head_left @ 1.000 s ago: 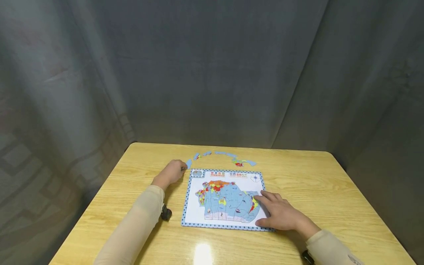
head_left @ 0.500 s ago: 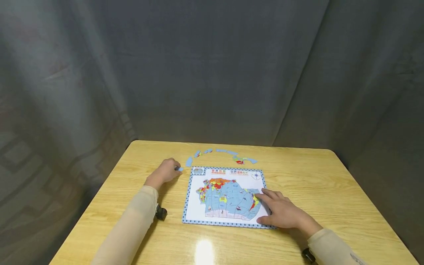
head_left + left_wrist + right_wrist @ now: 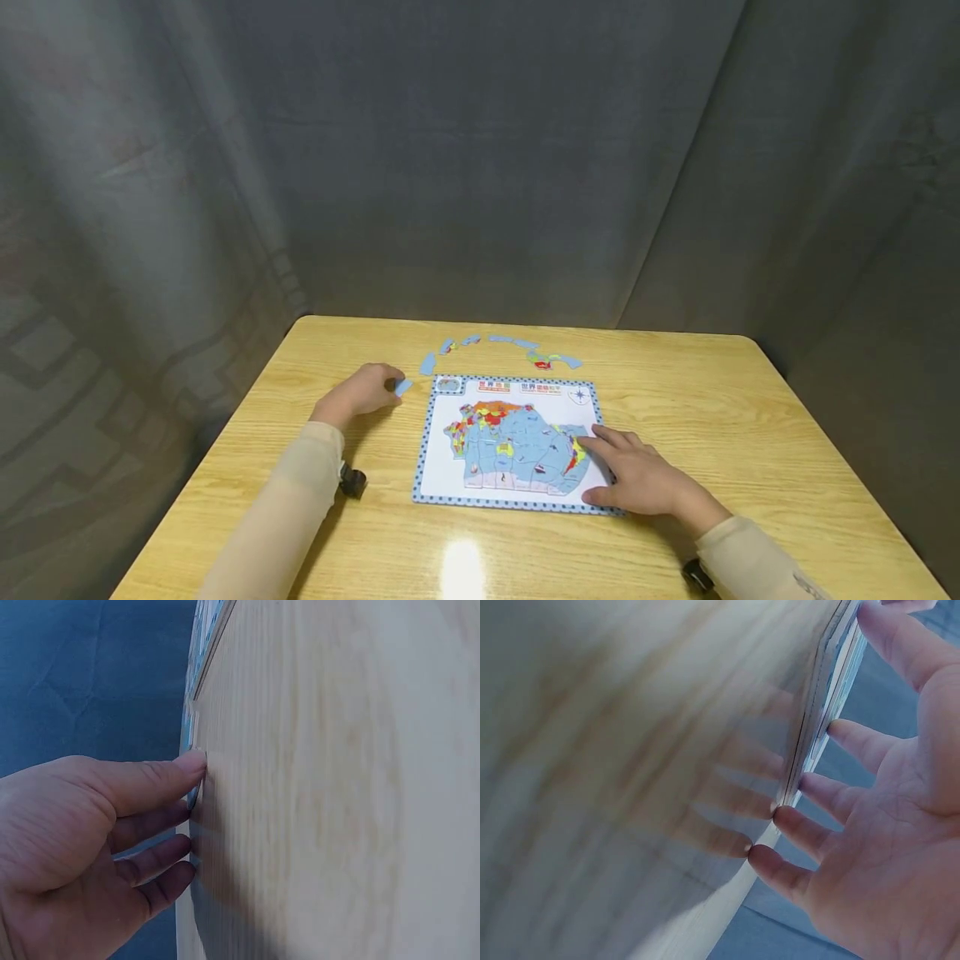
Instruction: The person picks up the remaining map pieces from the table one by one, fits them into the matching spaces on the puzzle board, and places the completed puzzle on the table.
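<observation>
Left hand [image 3: 358, 392] pinches a small pale-blue flat puzzle piece [image 3: 402, 387] low over the light wooden bench [image 3: 750, 433], left of the blue-bordered world-map puzzle board [image 3: 516, 439] mid-bench; right hand [image 3: 637, 482] lies flat, fingers spread, pinning the board's near right corner; loose grip risks dropping the piece.
</observation>
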### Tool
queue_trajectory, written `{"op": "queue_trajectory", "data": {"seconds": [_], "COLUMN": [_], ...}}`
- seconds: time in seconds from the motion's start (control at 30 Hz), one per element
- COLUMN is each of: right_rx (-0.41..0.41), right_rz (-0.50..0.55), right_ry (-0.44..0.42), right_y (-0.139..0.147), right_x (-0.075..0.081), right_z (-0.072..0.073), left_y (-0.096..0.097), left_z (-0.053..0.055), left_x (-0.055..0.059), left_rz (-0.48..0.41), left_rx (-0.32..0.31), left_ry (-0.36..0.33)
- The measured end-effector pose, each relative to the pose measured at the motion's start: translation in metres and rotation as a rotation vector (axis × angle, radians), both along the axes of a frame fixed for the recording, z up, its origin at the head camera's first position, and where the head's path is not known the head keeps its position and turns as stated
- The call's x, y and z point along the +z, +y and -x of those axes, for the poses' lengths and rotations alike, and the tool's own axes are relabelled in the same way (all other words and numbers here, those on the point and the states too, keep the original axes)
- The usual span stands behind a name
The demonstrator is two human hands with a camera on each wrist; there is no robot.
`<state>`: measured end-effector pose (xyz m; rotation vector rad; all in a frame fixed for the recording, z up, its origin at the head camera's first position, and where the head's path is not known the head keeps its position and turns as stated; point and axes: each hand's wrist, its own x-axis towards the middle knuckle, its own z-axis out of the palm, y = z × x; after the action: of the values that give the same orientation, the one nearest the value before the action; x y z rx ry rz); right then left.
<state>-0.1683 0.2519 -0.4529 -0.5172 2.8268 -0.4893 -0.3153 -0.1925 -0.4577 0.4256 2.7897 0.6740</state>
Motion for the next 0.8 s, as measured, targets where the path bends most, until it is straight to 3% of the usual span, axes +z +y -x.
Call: {"op": "queue_trajectory", "data": {"seconds": [0.4,0.8], "right_rx": [0.002,-0.008], "right_rz": [-0.003,0.014], "right_ry": [0.005,0.007], "right_y": [0.0018,0.0003], "right_x": [-0.0028,-0.0005], "right_z": [0.0007,-0.0012], "left_y": [0.0019,0.0024], "left_z": [-0.0091,-0.0088], "left_x": [0.0001,-0.0030], "left_rz": [-0.043,-0.008], "left_rx": [0.010,0.040], "left_ry": [0.020,0.052]}}
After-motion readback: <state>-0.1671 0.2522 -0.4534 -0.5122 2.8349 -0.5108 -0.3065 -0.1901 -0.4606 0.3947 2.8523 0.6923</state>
